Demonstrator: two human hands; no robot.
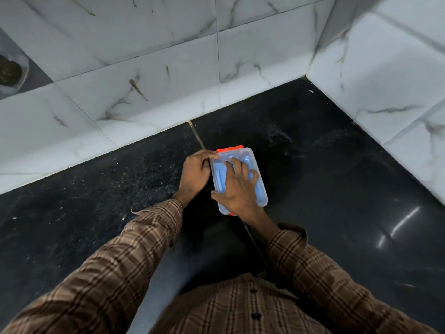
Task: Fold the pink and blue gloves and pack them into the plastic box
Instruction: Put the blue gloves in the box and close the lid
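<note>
A clear plastic box (261, 189) with orange-red latches at its far and near ends lies on the black counter. Its clear lid is on top, and blue glove material (218, 173) shows through it. No pink glove is visible. My right hand (237, 186) lies flat on the lid with fingers spread, pressing down. My left hand (196, 173) grips the box's left edge, its fingertips at the far left corner beside the orange latch (230, 149).
The black stone counter (96, 201) meets white marble-tiled walls (144, 80) at the back and on the right, forming a corner. A round drain-like fitting (9, 71) sits at the far left. My plaid sleeves fill the lower frame.
</note>
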